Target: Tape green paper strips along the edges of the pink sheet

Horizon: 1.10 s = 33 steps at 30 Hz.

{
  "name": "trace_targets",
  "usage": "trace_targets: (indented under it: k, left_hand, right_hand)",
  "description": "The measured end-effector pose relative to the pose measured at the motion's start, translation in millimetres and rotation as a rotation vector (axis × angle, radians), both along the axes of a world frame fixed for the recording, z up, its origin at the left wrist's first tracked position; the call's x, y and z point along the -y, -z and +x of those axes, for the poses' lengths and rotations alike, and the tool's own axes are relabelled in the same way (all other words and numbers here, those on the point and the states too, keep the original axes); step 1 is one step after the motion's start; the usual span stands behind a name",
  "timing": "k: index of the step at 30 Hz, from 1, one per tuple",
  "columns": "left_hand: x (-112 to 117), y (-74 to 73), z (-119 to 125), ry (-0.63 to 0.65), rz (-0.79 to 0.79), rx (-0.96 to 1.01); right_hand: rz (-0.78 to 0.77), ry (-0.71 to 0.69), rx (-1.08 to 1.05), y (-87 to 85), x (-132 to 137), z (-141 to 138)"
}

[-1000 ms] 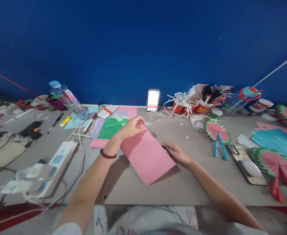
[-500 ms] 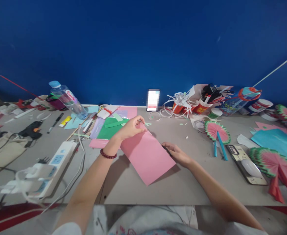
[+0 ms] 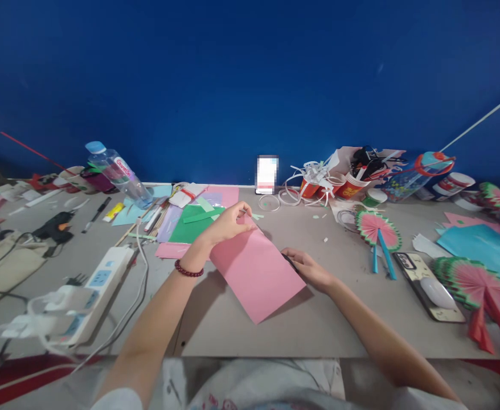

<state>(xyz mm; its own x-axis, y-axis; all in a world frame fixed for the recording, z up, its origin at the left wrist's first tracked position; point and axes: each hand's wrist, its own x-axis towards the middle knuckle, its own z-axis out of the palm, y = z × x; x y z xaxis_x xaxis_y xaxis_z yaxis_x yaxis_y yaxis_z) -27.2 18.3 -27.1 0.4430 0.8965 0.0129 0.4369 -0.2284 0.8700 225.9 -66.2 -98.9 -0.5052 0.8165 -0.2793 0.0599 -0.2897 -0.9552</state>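
Observation:
A sheet of pink paper (image 3: 258,273) is held tilted above the table in front of me. My left hand (image 3: 236,221) pinches its far left corner between thumb and fingers. At the paper's right edge, my right hand (image 3: 307,267) is closed around a pair of black scissors (image 3: 290,262); the paper hides most of their blades. The sheet casts a shadow on the table below its near corner.
Green paper (image 3: 192,225) and pink scraps lie behind my left forearm. A power strip (image 3: 100,290) with cables and a tilted water bottle (image 3: 124,173) are on the left. Rightward are paper fans (image 3: 378,230), a phone (image 3: 429,287) and red cups (image 3: 352,187). A lit phone (image 3: 266,173) leans on the wall.

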Motion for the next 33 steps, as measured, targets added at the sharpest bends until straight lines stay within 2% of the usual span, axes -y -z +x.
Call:
trace_targets:
  k: [33]
  left_hand:
    - [0.4, 5.2, 2.2, 0.013, 0.011, -0.003]
  right_hand:
    - [0.005, -0.013, -0.012, 6.0, -0.6, 2.4]
